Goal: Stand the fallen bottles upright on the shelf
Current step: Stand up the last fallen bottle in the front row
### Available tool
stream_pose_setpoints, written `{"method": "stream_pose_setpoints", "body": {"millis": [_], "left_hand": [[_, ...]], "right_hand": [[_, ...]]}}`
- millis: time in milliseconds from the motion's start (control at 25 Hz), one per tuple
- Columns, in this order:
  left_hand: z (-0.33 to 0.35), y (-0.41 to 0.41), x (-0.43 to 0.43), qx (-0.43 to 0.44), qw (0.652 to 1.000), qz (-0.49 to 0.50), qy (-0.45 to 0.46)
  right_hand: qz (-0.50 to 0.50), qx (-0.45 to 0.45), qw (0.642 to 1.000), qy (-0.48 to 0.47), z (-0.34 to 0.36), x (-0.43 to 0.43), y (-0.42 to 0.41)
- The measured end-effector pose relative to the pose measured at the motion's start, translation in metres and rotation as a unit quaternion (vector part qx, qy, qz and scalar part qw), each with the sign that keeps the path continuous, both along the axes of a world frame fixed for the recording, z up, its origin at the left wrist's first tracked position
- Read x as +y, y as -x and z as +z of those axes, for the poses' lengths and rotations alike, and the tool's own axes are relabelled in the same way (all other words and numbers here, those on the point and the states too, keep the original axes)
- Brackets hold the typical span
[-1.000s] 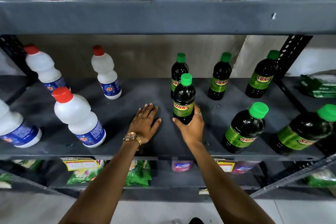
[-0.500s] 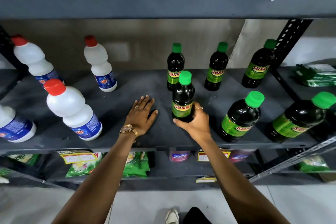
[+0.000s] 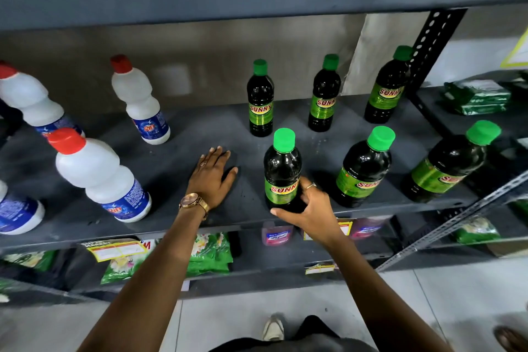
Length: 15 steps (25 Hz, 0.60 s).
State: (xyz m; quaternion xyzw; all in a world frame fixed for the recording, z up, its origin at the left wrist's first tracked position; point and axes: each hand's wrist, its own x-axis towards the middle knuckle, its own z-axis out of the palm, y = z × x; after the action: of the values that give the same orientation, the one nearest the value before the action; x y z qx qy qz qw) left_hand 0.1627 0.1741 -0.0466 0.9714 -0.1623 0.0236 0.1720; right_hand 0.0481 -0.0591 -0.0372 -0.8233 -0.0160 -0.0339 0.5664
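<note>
The dark plastic bottle with a green cap and glossy green label (image 3: 283, 171) stands upright at the front of the grey metal shelf (image 3: 185, 134), the right hand (image 3: 310, 208) wrapped around its base. The left hand (image 3: 211, 177) lies flat and empty alongside. Letting go gently seems next; every bottle looks upright.

Right hand (image 3: 310, 210) wrapped round the base of a green-capped dark bottle (image 3: 283, 173), standing upright on the shelf (image 3: 177, 148). Left hand (image 3: 213, 176) flat on the shelf beside it.
</note>
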Motion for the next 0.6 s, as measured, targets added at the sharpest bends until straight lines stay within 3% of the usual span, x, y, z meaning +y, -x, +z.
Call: {"method": "stream_pose_setpoints", "body": {"millis": [120,200,280,360,400,480,600], "left_hand": [[0.008,0.011,-0.005,0.027,0.996,0.019,0.082],[0.012,0.036,-0.010,0.088,0.976,0.042,0.197],[0.013,0.069,-0.022,0.135,0.949,0.018,0.284],[0.013,0.095,-0.044,0.134,0.956,-0.004,0.262],[0.014,0.100,-0.055,0.129,0.958,0.006,0.255],[0.020,0.101,-0.072,0.120,0.949,0.045,0.287],[0.024,0.098,-0.078,0.088,0.950,0.066,0.294]], "right_hand": [[-0.005,-0.001,1.000,-0.014,0.001,-0.001,0.014],[-0.107,-0.039,0.993,-0.040,0.000,-0.007,0.043],[-0.248,-0.111,0.962,-0.040,0.004,-0.027,0.071],[-0.322,-0.141,0.935,-0.036,0.005,-0.063,0.077],[-0.320,-0.123,0.939,-0.028,0.005,-0.083,0.070],[-0.223,-0.051,0.973,-0.014,0.004,-0.117,0.049],[-0.096,-0.009,0.991,0.088,0.000,-0.129,0.028]]}}
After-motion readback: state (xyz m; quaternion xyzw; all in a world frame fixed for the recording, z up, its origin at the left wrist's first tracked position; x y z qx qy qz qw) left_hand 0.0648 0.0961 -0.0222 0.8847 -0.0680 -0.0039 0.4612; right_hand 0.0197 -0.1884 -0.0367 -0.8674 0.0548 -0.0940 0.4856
